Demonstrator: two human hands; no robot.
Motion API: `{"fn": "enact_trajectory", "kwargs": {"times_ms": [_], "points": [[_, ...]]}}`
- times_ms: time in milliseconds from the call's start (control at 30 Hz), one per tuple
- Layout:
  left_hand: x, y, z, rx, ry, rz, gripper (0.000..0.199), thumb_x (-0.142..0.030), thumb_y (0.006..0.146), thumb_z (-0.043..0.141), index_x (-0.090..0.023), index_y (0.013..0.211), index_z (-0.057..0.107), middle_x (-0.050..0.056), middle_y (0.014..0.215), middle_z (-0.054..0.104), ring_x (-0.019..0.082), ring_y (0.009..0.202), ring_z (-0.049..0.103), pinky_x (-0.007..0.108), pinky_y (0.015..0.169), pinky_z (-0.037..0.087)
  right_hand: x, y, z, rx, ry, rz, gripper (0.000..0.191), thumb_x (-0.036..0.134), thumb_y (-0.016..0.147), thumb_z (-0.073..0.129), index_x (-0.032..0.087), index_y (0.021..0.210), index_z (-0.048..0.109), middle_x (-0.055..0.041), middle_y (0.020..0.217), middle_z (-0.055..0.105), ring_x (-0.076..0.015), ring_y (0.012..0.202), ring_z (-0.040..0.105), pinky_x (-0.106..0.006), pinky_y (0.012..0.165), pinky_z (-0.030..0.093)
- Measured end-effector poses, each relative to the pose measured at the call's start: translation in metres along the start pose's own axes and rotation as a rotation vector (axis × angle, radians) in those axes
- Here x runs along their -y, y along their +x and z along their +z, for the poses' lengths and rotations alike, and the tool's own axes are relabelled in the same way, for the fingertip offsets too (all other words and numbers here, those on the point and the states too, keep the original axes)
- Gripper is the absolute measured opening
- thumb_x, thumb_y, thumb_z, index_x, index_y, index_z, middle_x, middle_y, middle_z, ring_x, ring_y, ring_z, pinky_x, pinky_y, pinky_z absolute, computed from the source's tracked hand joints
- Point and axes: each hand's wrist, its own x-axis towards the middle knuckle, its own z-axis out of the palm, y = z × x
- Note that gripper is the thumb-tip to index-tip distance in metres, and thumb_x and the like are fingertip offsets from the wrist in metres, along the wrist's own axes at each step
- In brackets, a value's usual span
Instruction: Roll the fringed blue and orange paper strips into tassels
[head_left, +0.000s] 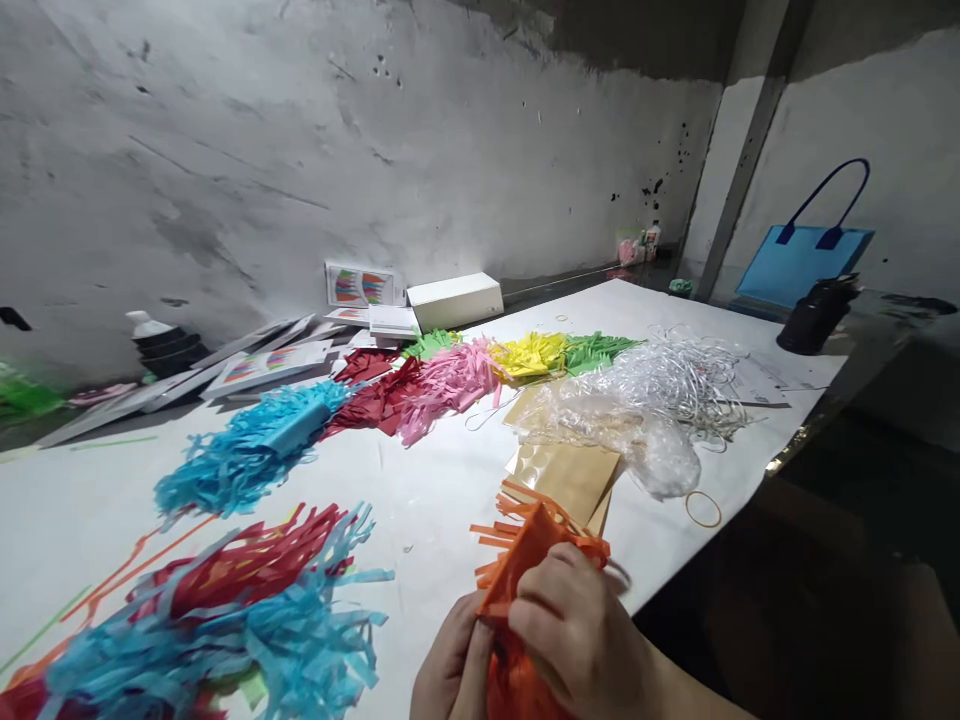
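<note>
Orange paper tassel [525, 560] right at the bottom edge of the view, bunched up between both hands just above the near side of the white table [435, 490]. The right hand [577, 630] is wrapped over the top of it, fingers curled down tight on the folded middle, and the left hand [454, 665] pinches in from the other side, thumb against the paper (the lower part of that hand runs out of frame). Orange fringe strips fan out up and to the left from the grip.

Just beyond the tassel, a stack of tan paper sheets [574, 478], and touching that, a heap of crinkled clear plastic [637, 420] with thin clear strands on top. A rubber band [703, 509] lies alone near the table's right edge. To the left, a mixed red-and-blue tassel pile [247, 610], and further back a blue tassel [251, 450]. Along the far side run red tassels [375, 395], pink ones [450, 385], yellow [532, 355] and green [600, 350]. A white box [455, 300] sits against the wall, a blue bag [802, 262] stands far right.
</note>
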Motion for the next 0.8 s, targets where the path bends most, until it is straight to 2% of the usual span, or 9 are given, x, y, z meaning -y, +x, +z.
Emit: {"fn": "enact_trajectory", "kwargs": {"times_ms": [67,133,200,300,400,533,633,733,800], "points": [[0.000,0.002,-0.002,0.036,0.002,0.004,0.032,-0.054,0.089,0.066,-0.033,0.110,0.079,0.002,0.110,0.078,0.021,0.102,0.069,0.024,0.090,0.054,0.004,-0.002,0.004,0.018,-0.090,-0.094,0.023,0.017,0.096,0.045,0.018,0.083,0.063,-0.0055,0.078,0.063,-0.0197,0.068,0.055,-0.039,0.077,0.044],[0.001,0.003,-0.002,0.069,0.014,0.022,0.032,-0.054,0.089,0.066,-0.033,0.109,0.079,0.002,0.110,0.078,0.021,0.101,0.069,0.025,0.093,0.054,0.008,-0.004,0.008,-0.003,-0.127,-0.046,0.017,0.018,0.095,0.049,0.016,0.091,0.065,-0.0073,0.085,0.065,-0.0218,0.075,0.057,-0.044,0.087,0.043],[0.001,0.003,0.000,0.048,0.013,0.028,0.033,-0.056,0.088,0.066,-0.033,0.107,0.080,0.003,0.109,0.078,0.022,0.100,0.069,0.026,0.093,0.054,0.010,-0.004,0.011,-0.031,-0.133,0.003,0.014,0.016,0.093,0.053,0.015,0.098,0.066,-0.0072,0.088,0.065,-0.0223,0.079,0.057,-0.045,0.093,0.040],[-0.002,-0.001,0.005,-0.018,-0.011,0.020,0.032,-0.056,0.088,0.066,-0.032,0.104,0.080,0.002,0.106,0.077,0.021,0.100,0.068,0.025,0.090,0.054,0.010,-0.004,0.011,-0.042,-0.052,0.083,0.012,0.011,0.091,0.055,0.018,0.089,0.065,-0.0036,0.086,0.063,-0.0198,0.078,0.055,-0.040,0.088,0.041],[-0.004,-0.002,0.003,-0.019,0.000,0.021,0.030,-0.054,0.089,0.065,-0.031,0.103,0.080,0.002,0.105,0.077,0.021,0.098,0.068,0.024,0.086,0.055,0.010,-0.004,0.010,-0.005,0.000,0.135,0.011,0.011,0.088,0.060,0.020,0.082,0.062,-0.0015,0.084,0.061,-0.0182,0.077,0.054,-0.037,0.083,0.042],[0.004,0.001,-0.005,0.040,0.097,0.093,0.033,-0.053,0.092,0.061,-0.029,0.105,0.079,0.005,0.108,0.077,0.022,0.097,0.070,0.027,0.087,0.057,0.011,-0.007,0.013,0.031,-0.163,0.065,0.013,0.010,0.089,0.056,0.020,0.085,0.062,-0.0016,0.082,0.062,-0.0196,0.076,0.057,-0.045,0.101,0.038],[0.014,0.001,-0.007,0.044,0.111,0.117,0.033,-0.052,0.093,0.060,-0.029,0.108,0.079,0.005,0.110,0.076,0.023,0.099,0.070,0.029,0.088,0.058,0.011,-0.011,0.020,0.007,-0.244,0.052,0.020,0.005,0.089,0.050,0.020,0.079,0.058,-0.0012,0.075,0.060,-0.0195,0.072,0.056,-0.046,0.104,0.036],[0.020,-0.001,-0.006,-0.018,0.069,0.098,0.032,-0.051,0.093,0.061,-0.030,0.111,0.078,0.004,0.116,0.075,0.023,0.107,0.069,0.031,0.098,0.055,0.010,-0.013,0.023,-0.021,-0.205,0.071,0.018,0.006,0.088,0.052,0.021,0.078,0.057,-0.0005,0.074,0.060,-0.0195,0.073,0.057,-0.046,0.105,0.036],[0.021,-0.001,-0.008,0.049,0.083,0.096,0.032,-0.050,0.093,0.062,-0.028,0.111,0.078,0.006,0.115,0.076,0.024,0.107,0.070,0.032,0.099,0.055,0.008,-0.013,0.021,-0.038,-0.132,0.103,0.017,0.006,0.087,0.054,0.021,0.081,0.058,0.0001,0.078,0.061,-0.0189,0.076,0.058,-0.046,0.105,0.037]]}}
